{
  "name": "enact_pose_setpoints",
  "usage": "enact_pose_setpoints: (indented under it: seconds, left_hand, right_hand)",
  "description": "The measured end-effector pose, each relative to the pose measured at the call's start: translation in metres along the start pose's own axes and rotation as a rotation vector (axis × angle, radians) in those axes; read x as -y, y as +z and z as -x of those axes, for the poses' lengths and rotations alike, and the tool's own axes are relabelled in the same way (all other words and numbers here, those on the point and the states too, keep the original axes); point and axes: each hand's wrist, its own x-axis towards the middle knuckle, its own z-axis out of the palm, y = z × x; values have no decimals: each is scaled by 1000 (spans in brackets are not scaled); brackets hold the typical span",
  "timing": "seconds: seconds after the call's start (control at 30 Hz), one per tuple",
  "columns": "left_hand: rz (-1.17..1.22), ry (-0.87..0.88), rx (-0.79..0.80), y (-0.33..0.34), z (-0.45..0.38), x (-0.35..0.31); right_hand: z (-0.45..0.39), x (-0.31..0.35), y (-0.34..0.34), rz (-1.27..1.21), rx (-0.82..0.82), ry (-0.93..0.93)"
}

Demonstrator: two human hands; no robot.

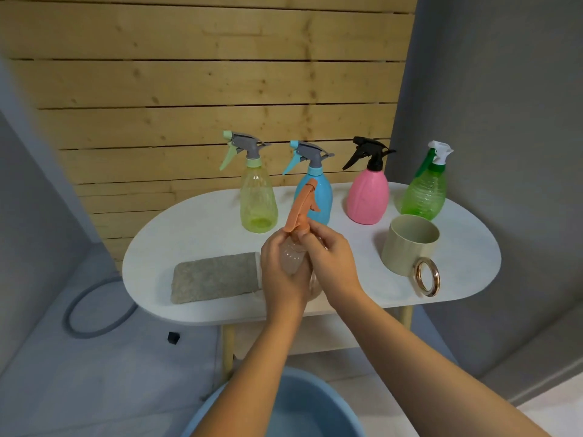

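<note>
Person's left hand (281, 272) grips clear spray bottle (291, 257); right hand (331, 257) pinches its orange sprayer head (299, 206), tilted toward 1 o'clock.

Five spray bottles (258, 197) (317, 200) (367, 197) (424, 193) (299, 205); one beige mug (407, 250), one grey cloth (214, 277), one white table (195, 222), one blue basin (284, 411)

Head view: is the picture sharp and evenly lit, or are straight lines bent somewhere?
Head view: light is soft and even, with faint shadows on the table; the wooden wall planks bow from the wide lens; the spray bottle gripped by the left hand and right hand looks soft; the mug has a gleam on its gold ring.
</note>
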Motion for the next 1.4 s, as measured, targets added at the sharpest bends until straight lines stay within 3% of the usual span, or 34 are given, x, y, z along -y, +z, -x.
enact_pose_setpoints:
  seconds: [0.1, 0.2, 0.43, 0.6, 0.73, 0.8, 0.93, 1.1, 1.33, 1.4]
  left_hand:
    - [62, -81, 35, -7, -2, -6]
    - [163, -129, 85, -11, -11, -17]
    - [-12, 90, 158, -16, -39, -46]
    - [1, 22, 239, -22, -51, -50]
    - [7, -53, 335, -26, -53, -49]
    - [45, -77, 382, -27, -52, -45]
    - [130, -72, 412, -25, -43, -35]
    - [165, -81, 373, -21, -44, -32]
    - [193, -78, 415, -23, -43, -35]
    - [205, -78, 421, -23, -42, -35]
  right_hand:
    - [-3, 1, -7, -2, 62, 28]
    - [-5, -3, -9, -28, 19, 111]
    - [-3, -9, -3, -106, -44, 108]
    - [-5, -10, -17, -157, 243, 48]
    - [-8, -10, -22, -157, 299, 84]
    - [-7, -10, -20, -169, 277, 80]
    - [-4, -13, -7, -85, 83, 40]
    - [-4, -11, -13, -213, 210, 98]
    - [0, -9, -2, -220, 24, 112]
    - [1, -11, -3, -229, 37, 88]
